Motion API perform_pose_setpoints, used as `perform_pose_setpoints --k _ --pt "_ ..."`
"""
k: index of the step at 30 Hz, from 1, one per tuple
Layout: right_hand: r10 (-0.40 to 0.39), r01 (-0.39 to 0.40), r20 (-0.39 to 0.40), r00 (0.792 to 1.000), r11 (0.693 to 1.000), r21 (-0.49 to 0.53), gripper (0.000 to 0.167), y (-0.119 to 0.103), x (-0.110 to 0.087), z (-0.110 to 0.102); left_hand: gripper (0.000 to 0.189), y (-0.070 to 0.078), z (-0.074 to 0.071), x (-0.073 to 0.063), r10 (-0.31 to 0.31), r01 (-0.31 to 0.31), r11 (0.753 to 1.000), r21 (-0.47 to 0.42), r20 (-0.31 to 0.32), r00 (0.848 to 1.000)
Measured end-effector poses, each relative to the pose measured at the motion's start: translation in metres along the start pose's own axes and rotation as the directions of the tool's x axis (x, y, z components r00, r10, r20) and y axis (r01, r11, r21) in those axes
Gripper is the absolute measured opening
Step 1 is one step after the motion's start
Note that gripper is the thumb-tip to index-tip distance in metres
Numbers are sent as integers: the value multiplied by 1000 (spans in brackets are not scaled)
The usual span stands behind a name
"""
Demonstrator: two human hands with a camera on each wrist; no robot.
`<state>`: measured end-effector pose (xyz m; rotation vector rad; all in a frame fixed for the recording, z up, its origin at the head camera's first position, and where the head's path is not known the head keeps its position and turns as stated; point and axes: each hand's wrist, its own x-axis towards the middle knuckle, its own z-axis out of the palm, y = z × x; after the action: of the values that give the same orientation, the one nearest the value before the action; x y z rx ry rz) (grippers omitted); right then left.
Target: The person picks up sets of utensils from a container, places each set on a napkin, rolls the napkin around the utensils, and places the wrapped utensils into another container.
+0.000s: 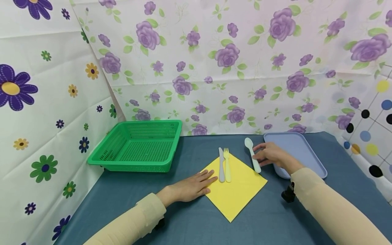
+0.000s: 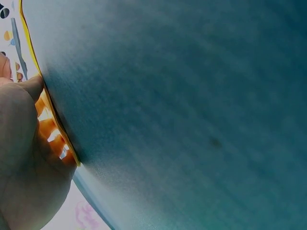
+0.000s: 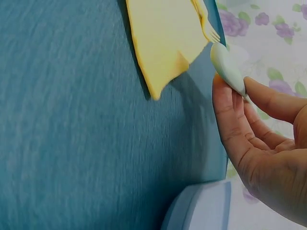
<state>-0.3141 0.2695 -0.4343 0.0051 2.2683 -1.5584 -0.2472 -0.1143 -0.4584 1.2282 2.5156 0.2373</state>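
A yellow napkin [image 1: 237,194] lies cornerwise on the table, with a grey knife [image 1: 221,166] and a pale yellow fork [image 1: 227,166] side by side on it. My left hand [image 1: 193,186] rests with fingers spread on the napkin's left corner. Between thumb and fingertips, my right hand [image 1: 272,156] pinches a pale green spoon [image 1: 249,144] by its handle. The spoon's bowl points away from me, and its handle end overlaps the napkin's right edge in the head view. In the right wrist view the spoon [image 3: 227,69] shows end-on, raised above the table.
At the back left stands a green plastic basket [image 1: 131,166]. A pale blue tray [image 1: 295,144] lies at the right, partly behind my right hand and forearm. Dark blue cloth [image 1: 183,224] covers the table, and a flowered curtain [image 1: 196,68] hangs behind it.
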Motion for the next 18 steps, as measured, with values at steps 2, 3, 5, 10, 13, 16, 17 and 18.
perform_pose_setpoints --k 2,3,5,10,13,16,17,18 --pt "0 0 3 1000 1000 15 53 -1 1 3 58 0 0 0 -2 2 1000 -1 1 1000" --pt "1 -1 4 1000 1000 24 53 -1 1 5 58 0 0 0 -3 3 1000 0 0 1000" --pt "1 -2 10 1000 999 38 53 -1 2 8 58 0 0 0 -6 6 1000 3 1 1000" --pt "8 -8 10 1000 999 47 53 -2 4 16 58 1 0 0 -5 5 1000 7 1 1000" --pt "12 -12 1 1000 999 45 52 -3 5 21 57 1 -1 0 -5 5 1000 5 1 1000" --pt "16 -16 -2 1000 999 38 52 -4 5 23 57 1 -1 -1 -2 2 1000 3 1 1000" --pt "21 -21 -5 1000 999 38 52 -4 5 24 57 1 -2 -1 -1 1 1000 2 2 1000" --pt "24 -24 -7 1000 999 36 53 -5 6 25 57 1 -2 -1 1 -1 1000 2 2 1000"
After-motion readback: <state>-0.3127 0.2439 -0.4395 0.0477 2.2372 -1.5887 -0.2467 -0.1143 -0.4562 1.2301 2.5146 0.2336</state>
